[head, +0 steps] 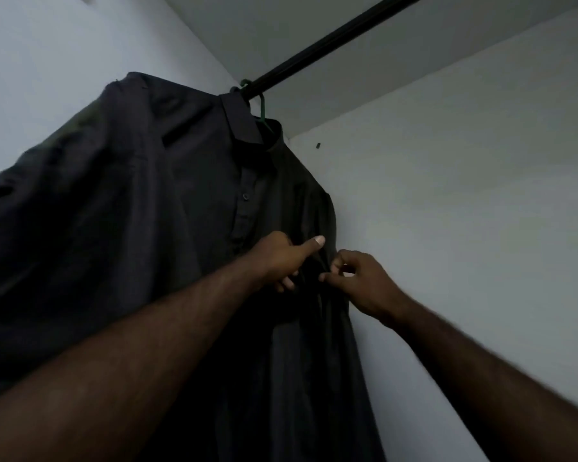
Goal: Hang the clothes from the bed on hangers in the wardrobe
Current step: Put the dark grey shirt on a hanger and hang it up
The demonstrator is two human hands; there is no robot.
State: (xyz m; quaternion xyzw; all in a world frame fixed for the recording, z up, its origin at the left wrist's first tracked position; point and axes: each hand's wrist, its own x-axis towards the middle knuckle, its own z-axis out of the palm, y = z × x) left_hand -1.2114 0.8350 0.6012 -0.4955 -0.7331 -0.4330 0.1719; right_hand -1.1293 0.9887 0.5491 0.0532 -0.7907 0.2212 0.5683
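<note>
Below rail point(331, 45), arms stretched up: left hand point(279, 260) grips dark shirt point(141, 228), thumb extended; right hand point(364, 283) pinches fabric edge.

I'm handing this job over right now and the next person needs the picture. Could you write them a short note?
Left hand: grips the front of the dark shirt, thumb stretched out.
Right hand: its fingers pinch the fabric just beside the left hand.
The shirt hangs on a green hanger hooked over the black rail.
Done: this shirt is hung.
Left: probably straighten its front and let go. The bed and any other clothes are out of view.
</note>
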